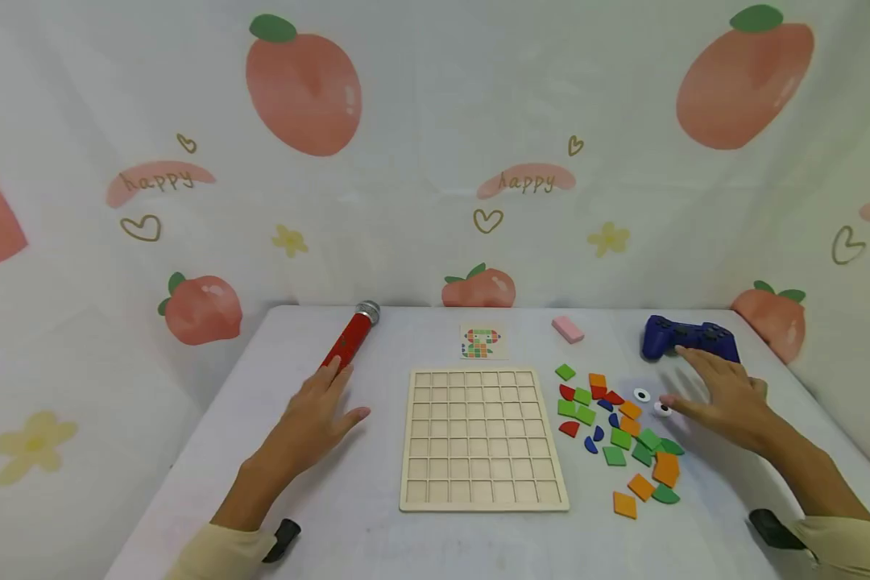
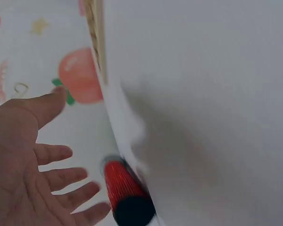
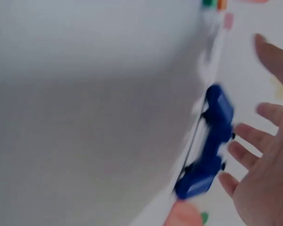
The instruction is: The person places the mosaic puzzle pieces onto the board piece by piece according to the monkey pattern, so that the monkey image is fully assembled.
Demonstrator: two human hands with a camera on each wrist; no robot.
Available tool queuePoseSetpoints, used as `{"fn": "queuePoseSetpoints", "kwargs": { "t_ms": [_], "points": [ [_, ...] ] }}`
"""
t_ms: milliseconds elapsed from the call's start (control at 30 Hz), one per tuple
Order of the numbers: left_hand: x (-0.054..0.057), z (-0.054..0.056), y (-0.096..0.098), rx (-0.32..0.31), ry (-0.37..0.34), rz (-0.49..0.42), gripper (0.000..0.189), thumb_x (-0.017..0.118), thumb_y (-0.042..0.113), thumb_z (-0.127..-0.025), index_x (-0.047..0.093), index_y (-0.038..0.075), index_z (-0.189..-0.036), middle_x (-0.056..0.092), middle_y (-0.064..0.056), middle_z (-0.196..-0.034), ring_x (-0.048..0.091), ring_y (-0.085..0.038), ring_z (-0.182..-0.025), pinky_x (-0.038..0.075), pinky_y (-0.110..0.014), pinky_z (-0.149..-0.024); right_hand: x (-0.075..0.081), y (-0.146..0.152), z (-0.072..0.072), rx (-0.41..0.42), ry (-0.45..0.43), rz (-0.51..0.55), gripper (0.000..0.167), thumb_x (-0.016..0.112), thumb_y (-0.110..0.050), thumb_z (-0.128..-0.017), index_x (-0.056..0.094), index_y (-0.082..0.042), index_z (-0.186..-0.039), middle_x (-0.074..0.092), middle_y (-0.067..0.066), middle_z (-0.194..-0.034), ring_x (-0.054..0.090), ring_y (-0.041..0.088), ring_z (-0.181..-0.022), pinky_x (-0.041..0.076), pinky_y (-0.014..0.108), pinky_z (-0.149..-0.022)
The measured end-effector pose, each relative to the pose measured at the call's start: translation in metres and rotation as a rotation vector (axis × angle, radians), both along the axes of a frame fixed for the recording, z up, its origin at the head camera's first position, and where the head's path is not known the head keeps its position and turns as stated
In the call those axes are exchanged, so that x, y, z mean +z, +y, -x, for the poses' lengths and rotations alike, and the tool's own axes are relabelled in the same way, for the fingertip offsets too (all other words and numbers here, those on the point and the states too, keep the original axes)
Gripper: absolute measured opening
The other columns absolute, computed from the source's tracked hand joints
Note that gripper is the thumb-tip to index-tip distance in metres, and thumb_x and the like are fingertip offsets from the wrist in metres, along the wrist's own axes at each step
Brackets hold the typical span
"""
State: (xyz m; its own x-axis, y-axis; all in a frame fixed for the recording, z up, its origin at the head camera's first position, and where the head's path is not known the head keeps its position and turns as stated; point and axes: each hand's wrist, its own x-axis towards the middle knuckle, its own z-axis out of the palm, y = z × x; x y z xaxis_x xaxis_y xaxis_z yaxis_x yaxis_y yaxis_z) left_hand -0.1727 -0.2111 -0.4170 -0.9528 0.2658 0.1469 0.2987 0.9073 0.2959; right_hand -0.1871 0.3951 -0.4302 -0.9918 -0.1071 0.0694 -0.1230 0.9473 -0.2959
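My left hand (image 1: 310,420) hovers over the left side of the table, its fingers spread and holding nothing. Just beyond its fingertips lies a red microphone (image 1: 350,337) with a silver head; in the left wrist view the microphone (image 2: 125,183) sits apart from the palm. Over on the right, my right hand (image 1: 732,403) is also spread, in front of a dark blue game controller (image 1: 685,337), and holds nothing. The right wrist view has the controller (image 3: 212,141) beyond the fingertips; contact is unclear. Between the hands rests a pale wooden grid board (image 1: 482,439).
Several flat coloured tiles (image 1: 620,437) lie scattered right of the board, with two eye-shaped discs (image 1: 641,395) among them. A small pattern card (image 1: 482,341) and a pink block (image 1: 568,329) are behind the board. A peach-printed curtain (image 1: 406,161) hangs at the table's back edge.
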Motion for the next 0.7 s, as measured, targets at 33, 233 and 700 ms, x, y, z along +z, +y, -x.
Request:
{"fn": "queuePoseSetpoints", "kwargs": {
  "t_ms": [33,233,700],
  "points": [
    [0.0,-0.001,0.004,-0.015,-0.021,-0.023,0.079,0.075,0.033,-0.099,0.039,-0.001,-0.16,0.038,-0.027,-0.165,0.038,-0.051,-0.149,0.04,-0.072,-0.115,0.001,-0.006,0.001,0.011,-0.006,0.001,0.098,0.069,-0.06,-0.092,0.032,-0.003,-0.162,0.032,0.04,-0.159,0.026,0.066,-0.136,0.027,0.086,-0.097],
    [-0.005,-0.005,0.036,-0.054,-0.181,-0.126,0.066,0.076,0.025,-0.098,0.051,-0.004,-0.152,0.056,-0.022,-0.145,0.055,-0.036,-0.135,0.05,-0.054,-0.114,0.009,-0.045,0.002,0.109,-0.046,0.059,0.074,0.08,-0.047,-0.088,0.061,-0.004,-0.145,0.054,0.034,-0.144,0.041,0.058,-0.132,0.034,0.081,-0.099],
    [-0.012,0.0,0.083,-0.001,-0.317,-0.247,0.04,0.072,0.03,-0.099,0.063,0.0,-0.123,0.047,-0.008,-0.098,0.048,-0.017,-0.084,0.04,-0.028,-0.062,0.013,-0.093,-0.01,0.19,-0.259,0.202,0.032,0.085,-0.032,-0.088,0.081,-0.01,-0.111,0.069,0.003,-0.107,0.052,0.024,-0.098,0.046,0.036,-0.076]
  ]
}}
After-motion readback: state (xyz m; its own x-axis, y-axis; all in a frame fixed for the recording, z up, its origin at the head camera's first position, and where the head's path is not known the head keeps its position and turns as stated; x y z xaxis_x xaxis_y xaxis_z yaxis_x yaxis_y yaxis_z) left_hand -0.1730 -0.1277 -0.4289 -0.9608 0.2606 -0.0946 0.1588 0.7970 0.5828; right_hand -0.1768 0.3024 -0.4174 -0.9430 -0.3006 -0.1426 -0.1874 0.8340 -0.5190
